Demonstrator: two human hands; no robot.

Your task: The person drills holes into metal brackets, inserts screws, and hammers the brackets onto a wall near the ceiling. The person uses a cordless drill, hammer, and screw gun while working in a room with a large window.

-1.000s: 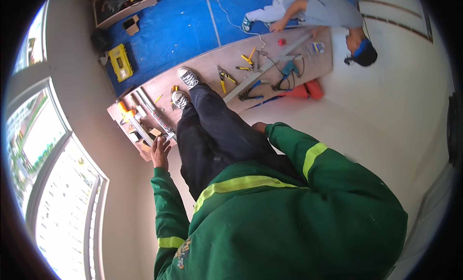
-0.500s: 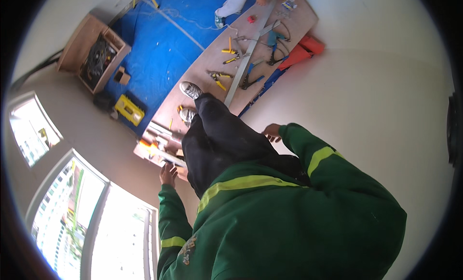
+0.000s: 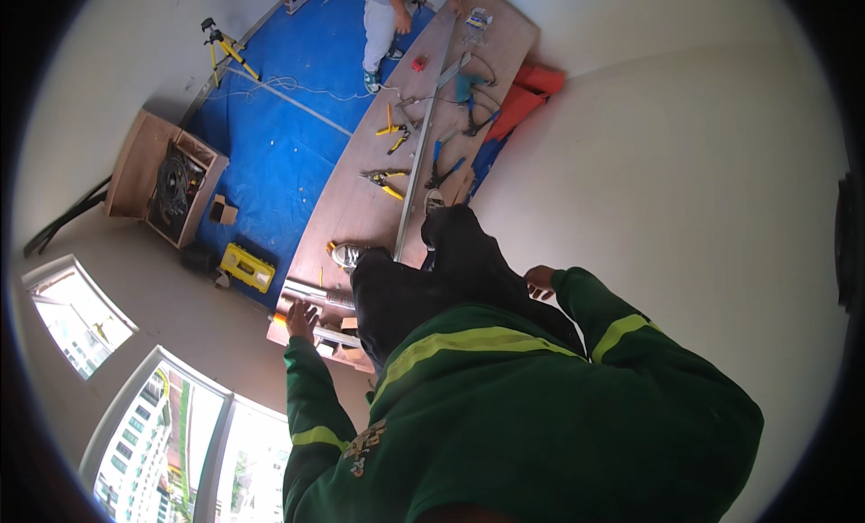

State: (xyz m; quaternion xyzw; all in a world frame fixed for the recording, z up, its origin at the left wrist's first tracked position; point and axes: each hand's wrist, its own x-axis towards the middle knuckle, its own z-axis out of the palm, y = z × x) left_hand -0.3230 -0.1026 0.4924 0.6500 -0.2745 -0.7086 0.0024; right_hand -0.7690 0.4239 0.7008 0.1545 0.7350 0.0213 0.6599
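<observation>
My left hand (image 3: 302, 321) hangs with its fingers apart and holds nothing. It is nearest to the near end of a brown wooden board (image 3: 347, 203), where light metal profiles (image 3: 317, 294) lie. On my other side, my right hand (image 3: 541, 281) hangs beside my thigh with loosely bent, parted fingers and nothing visible in it. My shoes (image 3: 348, 256) stand on the board, one on each side of a long metal profile (image 3: 416, 163). Yellow-handled snips (image 3: 386, 179) lie left of that profile. Blue-handled tools (image 3: 441, 167) lie on its right.
A co-worker (image 3: 383, 27) stands at the far end, a hand at the profile. A blue sheet (image 3: 284, 154) covers the floor at left, with a yellow toolbox (image 3: 247, 267), an open wooden box (image 3: 169, 181) and a yellow-legged tripod (image 3: 223, 51). Red-orange material (image 3: 523, 100) lies along the right wall.
My feet have stepped apart to either side of the long profile. My view has shifted, so the co-worker and tripod show more fully. Both hands remain without anything in them.
</observation>
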